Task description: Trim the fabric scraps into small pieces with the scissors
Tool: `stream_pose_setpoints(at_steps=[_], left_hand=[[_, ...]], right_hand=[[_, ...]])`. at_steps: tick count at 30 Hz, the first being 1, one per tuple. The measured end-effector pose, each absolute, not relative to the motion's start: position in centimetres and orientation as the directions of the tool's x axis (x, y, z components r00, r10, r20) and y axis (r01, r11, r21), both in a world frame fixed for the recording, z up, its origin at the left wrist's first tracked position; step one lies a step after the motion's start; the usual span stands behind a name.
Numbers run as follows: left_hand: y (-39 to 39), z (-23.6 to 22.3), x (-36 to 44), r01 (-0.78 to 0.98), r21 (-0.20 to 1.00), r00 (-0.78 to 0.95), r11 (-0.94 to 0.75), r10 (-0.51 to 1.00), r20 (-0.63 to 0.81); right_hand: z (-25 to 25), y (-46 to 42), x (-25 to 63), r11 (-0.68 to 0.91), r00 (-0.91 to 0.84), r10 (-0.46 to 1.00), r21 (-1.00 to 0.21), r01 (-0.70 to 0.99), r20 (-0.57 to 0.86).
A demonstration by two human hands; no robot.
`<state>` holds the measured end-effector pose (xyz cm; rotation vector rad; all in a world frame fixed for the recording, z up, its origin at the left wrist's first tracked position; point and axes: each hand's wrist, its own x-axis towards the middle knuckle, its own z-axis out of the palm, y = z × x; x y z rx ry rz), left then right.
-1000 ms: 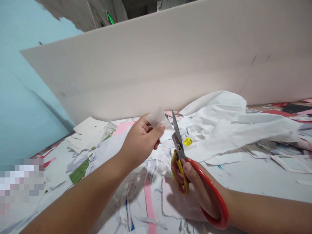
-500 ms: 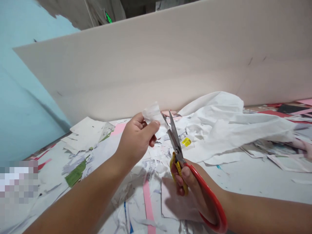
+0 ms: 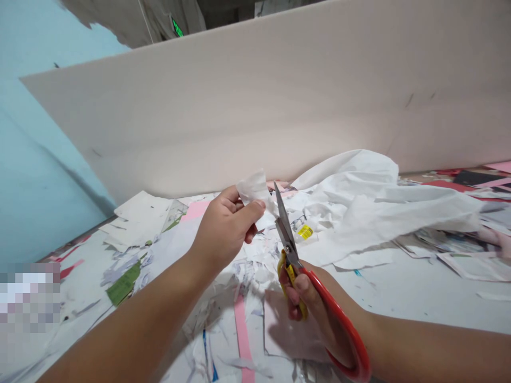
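A small piece of white paper (image 3: 252, 186) is pinched between the thumb and fingers of my left hand (image 3: 225, 226). My right hand (image 3: 315, 298) grips a pair of scissors (image 3: 284, 213) with one red handle and one yellow-wrapped handle. The blades point up and away from me, partly apart, at the right edge of the paper. One blade is partly hidden behind the paper. Below both hands lie shredded paper scraps (image 3: 255, 271), a pink strip (image 3: 243, 332) and a pale pinkish sheet (image 3: 289, 330).
A tall pale board (image 3: 247, 106) stands along the back of the work surface. Crumpled white sheets (image 3: 371, 202) lie to the right, with a yellow label (image 3: 305, 232) beside them. Stacked white card pieces (image 3: 138, 215) and a green scrap (image 3: 124, 283) are at the left.
The view has shifted slightly. The paper piece in my left hand has tilted and flexed beside the scissors, whose blades have moved a little against its right edge. Both grips stay the same.
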<state>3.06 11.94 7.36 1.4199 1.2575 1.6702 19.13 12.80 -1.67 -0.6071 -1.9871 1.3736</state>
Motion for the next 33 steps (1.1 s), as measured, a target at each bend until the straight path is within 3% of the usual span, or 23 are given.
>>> stream_pose_setpoints(at_steps=[20,33], left_hand=[[11.66,7.81,3.21,0.142,0.923,-0.227,-0.359,0.895,0.383],[11.64,8.18,3.06,0.151,0.918,-0.235,-0.366,0.889,0.393]], right_hand=[[-1.45,13.01,19.1,0.493,-0.696,0.666,-0.859,0.14,0.269],[-2.1,13.22,19.14,0.394,-0.69,0.7,-0.906,0.158,0.184]])
